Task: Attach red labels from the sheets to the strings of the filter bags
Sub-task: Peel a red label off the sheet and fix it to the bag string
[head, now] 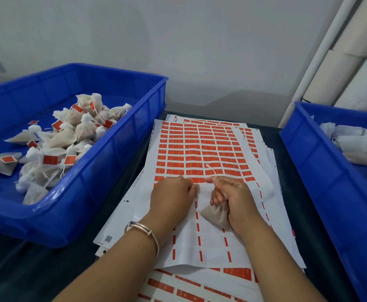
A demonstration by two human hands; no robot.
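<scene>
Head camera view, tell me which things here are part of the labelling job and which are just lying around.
Part of the job:
- top label sheet
- filter bag and its string, held by the right hand
- left hand on the sheet
- left bin of labelled bags
- right bin of unlabelled bags

Just lying about:
- white rolls against the wall
- bracelet

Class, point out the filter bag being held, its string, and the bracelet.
filter bag (216, 216), head view, middle of its pouch below the fingers
string (211, 170), head view, its free stretch over the labels
bracelet (144, 229), head view, band across the wrist
</scene>
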